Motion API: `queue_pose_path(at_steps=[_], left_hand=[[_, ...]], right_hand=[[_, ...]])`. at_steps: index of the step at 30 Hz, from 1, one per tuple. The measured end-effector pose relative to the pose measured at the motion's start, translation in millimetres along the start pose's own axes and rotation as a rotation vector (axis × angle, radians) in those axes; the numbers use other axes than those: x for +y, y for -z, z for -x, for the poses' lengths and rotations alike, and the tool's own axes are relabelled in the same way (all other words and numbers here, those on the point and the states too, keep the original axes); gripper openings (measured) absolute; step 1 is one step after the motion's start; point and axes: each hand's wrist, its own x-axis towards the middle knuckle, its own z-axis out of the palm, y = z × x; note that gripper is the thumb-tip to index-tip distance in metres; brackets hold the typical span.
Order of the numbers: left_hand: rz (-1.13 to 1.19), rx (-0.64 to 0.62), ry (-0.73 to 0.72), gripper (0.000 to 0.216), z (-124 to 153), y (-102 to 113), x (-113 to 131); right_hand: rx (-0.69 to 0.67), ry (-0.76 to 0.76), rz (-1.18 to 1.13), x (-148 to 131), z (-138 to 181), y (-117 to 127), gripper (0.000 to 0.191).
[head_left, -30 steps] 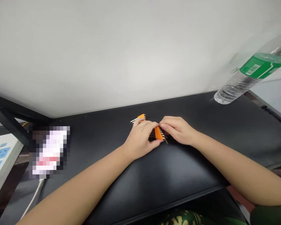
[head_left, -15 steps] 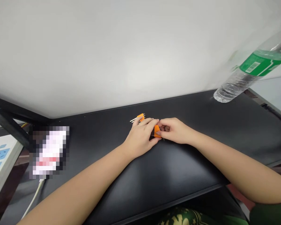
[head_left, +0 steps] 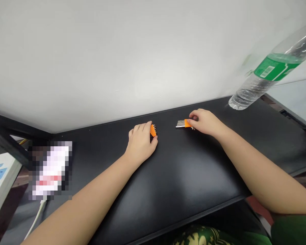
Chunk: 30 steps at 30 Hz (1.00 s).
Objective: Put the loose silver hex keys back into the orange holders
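My left hand [head_left: 141, 141] is closed over an orange block with thin dark rods [head_left: 153, 130], its thumb and fingers at the block's two ends. Short rod tips stick out on the block's right side; my palm hides the other side. Farther right, my right hand [head_left: 205, 122] pinches a second orange block with thin silvery rods [head_left: 187, 123] between thumb and fingers. Several of these rods point left, and short ends show at the right under the fingers. The two blocks are apart, both low at the black tabletop [head_left: 168, 177].
A tall water bottle with a green label [head_left: 276, 68] stands at the back right by the pale wall [head_left: 142, 61]. To the left lies a blurred-out phone-like device [head_left: 52, 168] with a white cable [head_left: 34, 223]. A white power strip [head_left: 1, 173] is beyond the black metal frame [head_left: 10, 143].
My hands, which met at the middle, have parted. The right hand has moved right and back with the silvery-rod block; the left has shifted left, holding the dark-rod block.
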Motion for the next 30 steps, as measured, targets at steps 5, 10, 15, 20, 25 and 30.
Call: queue_pose_path(at_steps=[5, 10, 15, 20, 25, 30], left_hand=[[0.053, 0.032, -0.077, 0.047, 0, -2, -2], [0.315, 0.135, -0.304, 0.046, 5, -2, 2], [0.578, 0.155, -0.436, 0.048, 8, 3, 8], [0.618, 0.148, -0.514, 0.052, 8, 4, 8], [0.606, 0.129, -0.528, 0.047, 9, 7, 10], [0.444, 0.121, -0.411, 0.04, 8, 7, 10]], right_hand=[[0.031, 0.108, 0.119, 1, 4, -6, 0.034], [0.224, 0.239, 0.039, -17, 16, -11, 0.031], [-0.121, 0.464, -0.5, -46, 33, -21, 0.019], [-0.335, 0.269, -0.795, -53, 34, -31, 0.02], [-0.536, 0.224, -0.981, -46, 30, -37, 0.025], [-0.439, 0.079, -1.011, -47, 28, -38, 0.027]])
